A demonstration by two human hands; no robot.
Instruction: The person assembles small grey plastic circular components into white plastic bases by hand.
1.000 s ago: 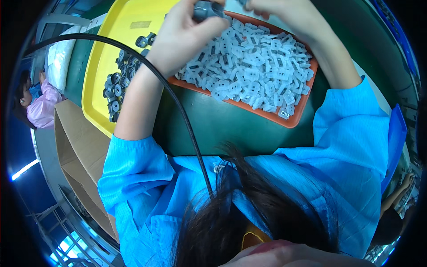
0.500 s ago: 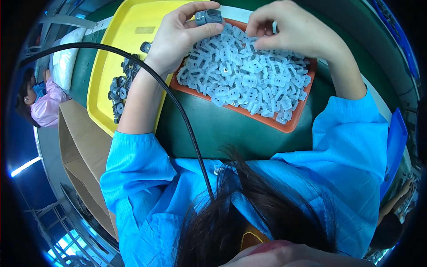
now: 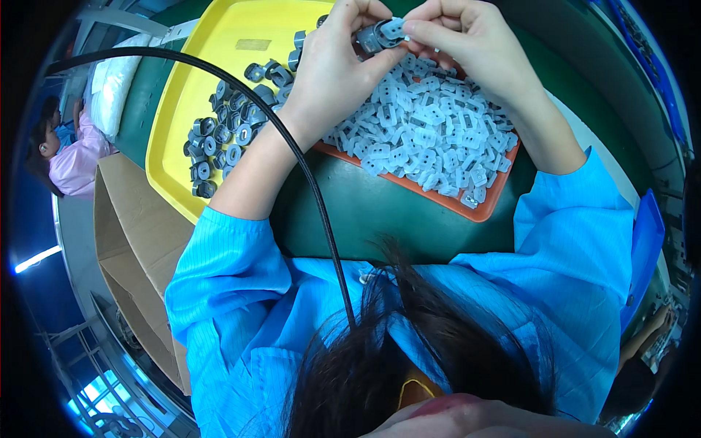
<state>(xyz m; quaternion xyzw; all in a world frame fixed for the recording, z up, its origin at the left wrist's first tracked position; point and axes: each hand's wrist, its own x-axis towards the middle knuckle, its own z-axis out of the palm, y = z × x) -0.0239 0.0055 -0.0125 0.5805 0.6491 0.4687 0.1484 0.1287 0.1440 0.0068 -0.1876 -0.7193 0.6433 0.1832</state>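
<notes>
Between the thumb and fingers of my left hand (image 3: 337,73) is a grey ring-shaped plastic part (image 3: 371,39), held above the far left of an orange tray (image 3: 478,212). My right hand (image 3: 478,44) pinches a small translucent plastic piece (image 3: 394,29) against the mouth of the grey part. How far the piece sits inside it I cannot tell. Many like translucent pieces (image 3: 431,135) are heaped in the orange tray below both hands. Under and beside my left forearm, more grey ring-shaped parts (image 3: 234,155) lie in a yellow tray (image 3: 171,124).
A black cable (image 3: 307,168) arcs over my left forearm. An open cardboard box (image 3: 139,241) stands left of the green table (image 3: 343,212), with a white plastic bag (image 3: 120,95) beyond it. A person in pink (image 3: 77,164) is at the far left; another person's arm (image 3: 642,343) shows at lower right.
My right hand has moved from over the heap to my left hand, bringing a translucent piece against the grey part. My left hand has shifted right, and more grey parts show in the yellow tray.
</notes>
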